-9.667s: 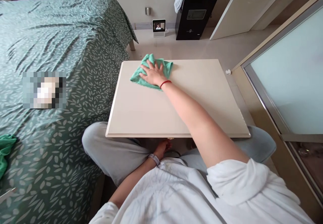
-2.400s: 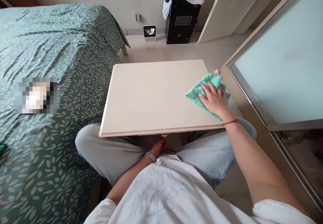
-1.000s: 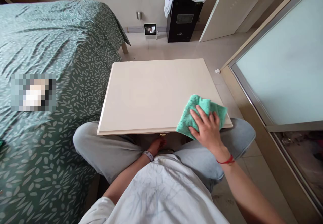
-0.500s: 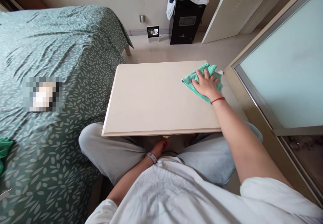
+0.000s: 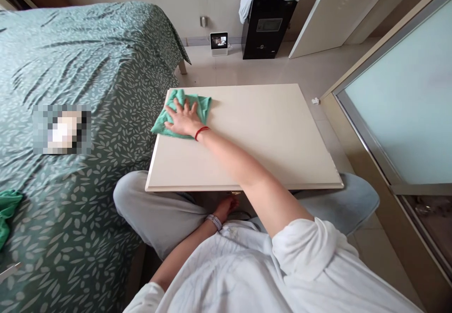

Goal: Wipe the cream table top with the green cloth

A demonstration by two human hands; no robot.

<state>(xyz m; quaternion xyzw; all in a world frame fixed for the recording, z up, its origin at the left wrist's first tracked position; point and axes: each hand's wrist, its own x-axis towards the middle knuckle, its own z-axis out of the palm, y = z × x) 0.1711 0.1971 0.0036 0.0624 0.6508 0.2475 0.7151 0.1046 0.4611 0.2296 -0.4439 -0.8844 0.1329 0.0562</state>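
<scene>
My right hand (image 5: 184, 119) lies with fingers spread on a green cloth (image 5: 203, 107), pressing it flat against the far left corner of a cream tabletop (image 5: 261, 129). Part of the cloth hangs past the tabletop's left edge. A red string bracelet (image 5: 201, 132) circles that wrist. My left hand (image 5: 227, 205) rests in my lap, below the table's front edge and near a small brass-coloured fitting (image 5: 235, 192). Its fingers look curled in; whether they hold anything is hidden. A pale watch band (image 5: 214, 221) is on the left wrist.
A bed with a green leaf-patterned cover (image 5: 116, 115) stands at the left, with another green cloth (image 5: 9, 212) and a blurred-out object on it. Beyond the table are a small screen (image 5: 219, 43) and a black cabinet (image 5: 266, 26) topped with clothes. A sliding glass door (image 5: 406, 87) borders the right.
My right hand has swept the green cloth across the tabletop from the far right corner to the far left corner. The left hand has stayed in place. The view has shifted slightly.
</scene>
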